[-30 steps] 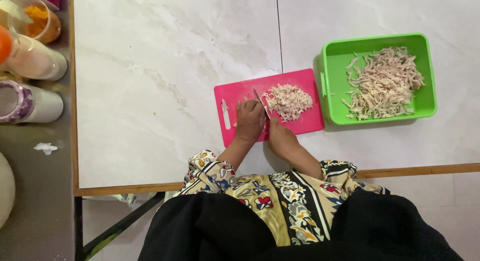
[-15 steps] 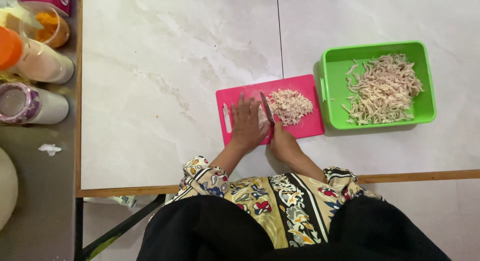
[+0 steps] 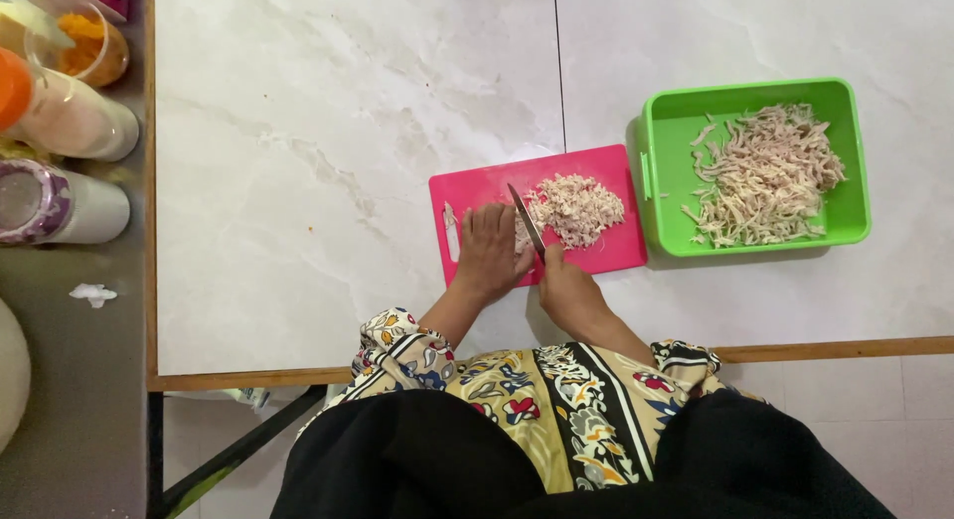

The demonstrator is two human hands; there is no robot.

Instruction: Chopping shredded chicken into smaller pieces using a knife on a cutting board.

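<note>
Nearest, the right hand (image 3: pixel 568 293) is closed in a fist around the handle of a knife (image 3: pixel 527 221), whose blade slants up over the pink cutting board (image 3: pixel 606 251). Just beside it, the left hand (image 3: pixel 489 253) lies flat and open on the board, fingers spread, touching the edge of a chopped meat pile (image 3: pixel 576 209). Farther right on the marble surface (image 3: pixel 298 181) stands a green tray (image 3: pixel 656 181) of shredded meat (image 3: pixel 765 176).
</note>
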